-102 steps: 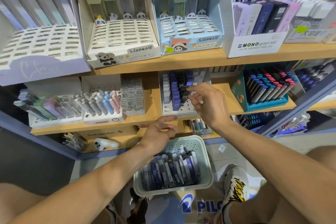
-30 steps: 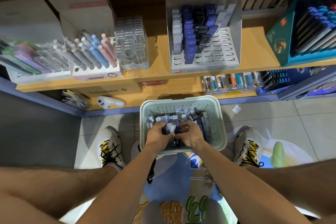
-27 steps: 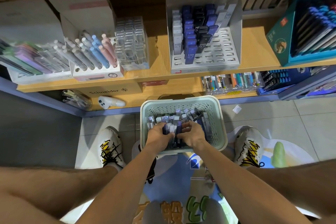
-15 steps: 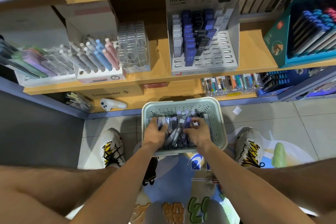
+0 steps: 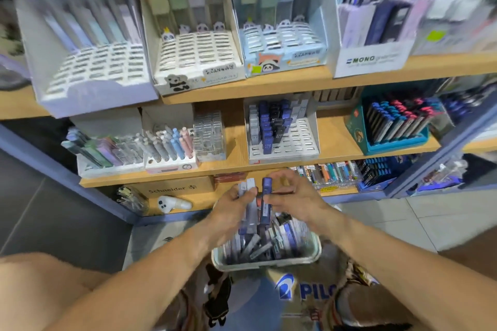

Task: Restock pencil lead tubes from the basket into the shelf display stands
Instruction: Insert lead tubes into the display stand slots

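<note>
Gripping grey lead tubes (image 5: 250,204), left hand (image 5: 231,212) curled; right hand (image 5: 294,200) pinches blue tube (image 5: 265,203).

The pale plastic basket (image 5: 266,260) of lead tubes (image 5: 269,246) sits on the floor below the wooden shelf (image 5: 338,142), which carries the white slotted display stand (image 5: 285,140).

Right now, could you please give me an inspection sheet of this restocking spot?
Surface: wooden shelf, tiled floor.
Job's things: basket on the floor holding lead tubes; white display stand partly filled, front slots free.
Clutter: white gadget on the bottom shelf.
Grippers: left hand grips grey tubes; right hand pinches a blue tube.
Cables: nothing seen.
Surroundings: panda stands above; teal box beside.
</note>
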The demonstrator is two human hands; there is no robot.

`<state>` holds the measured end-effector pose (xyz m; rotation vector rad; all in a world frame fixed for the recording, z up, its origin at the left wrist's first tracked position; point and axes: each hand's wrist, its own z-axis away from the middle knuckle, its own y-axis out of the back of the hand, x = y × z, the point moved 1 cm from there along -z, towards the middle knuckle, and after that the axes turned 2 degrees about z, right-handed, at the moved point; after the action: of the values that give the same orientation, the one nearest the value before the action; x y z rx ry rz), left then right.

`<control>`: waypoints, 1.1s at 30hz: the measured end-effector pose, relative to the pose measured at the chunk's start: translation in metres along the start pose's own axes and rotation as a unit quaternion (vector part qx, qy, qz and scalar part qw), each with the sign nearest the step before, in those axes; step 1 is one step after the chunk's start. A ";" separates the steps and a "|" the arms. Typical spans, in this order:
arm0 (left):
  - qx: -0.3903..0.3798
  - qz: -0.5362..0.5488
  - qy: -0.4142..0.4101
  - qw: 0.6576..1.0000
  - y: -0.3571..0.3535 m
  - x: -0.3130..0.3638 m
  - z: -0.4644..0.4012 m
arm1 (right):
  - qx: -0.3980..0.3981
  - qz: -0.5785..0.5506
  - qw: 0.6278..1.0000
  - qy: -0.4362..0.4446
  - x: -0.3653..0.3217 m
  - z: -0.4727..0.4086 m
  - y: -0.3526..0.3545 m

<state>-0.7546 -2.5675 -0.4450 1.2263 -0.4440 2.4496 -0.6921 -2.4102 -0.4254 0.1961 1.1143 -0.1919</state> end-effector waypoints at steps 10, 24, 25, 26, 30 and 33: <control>-0.017 0.042 -0.012 0.999 -0.015 0.074 0.012 | 0.001 -0.082 0.996 0.047 -0.068 0.007 0.021; -0.007 0.135 0.051 0.990 -0.013 0.060 -0.020 | 0.328 0.049 0.924 0.192 -0.066 -0.049 0.066; -0.008 0.135 0.052 0.990 -0.014 0.060 -0.021 | 0.336 0.064 0.917 0.205 -0.066 -0.053 0.069; -0.008 0.135 0.053 0.989 -0.015 0.060 -0.021 | 0.340 0.088 0.911 0.216 -0.066 -0.055 0.071; -0.012 0.149 0.058 0.987 -0.018 0.058 -0.021 | 0.309 0.131 0.907 0.255 -0.063 -0.062 0.069; -0.011 0.150 0.060 0.987 -0.020 0.058 -0.019 | 0.283 0.170 0.903 0.275 -0.061 -0.066 0.065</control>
<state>-0.7912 -2.5315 -0.4060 1.0615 -0.6616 2.7423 -0.7593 -2.3271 -0.3947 1.0093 1.5407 -0.1459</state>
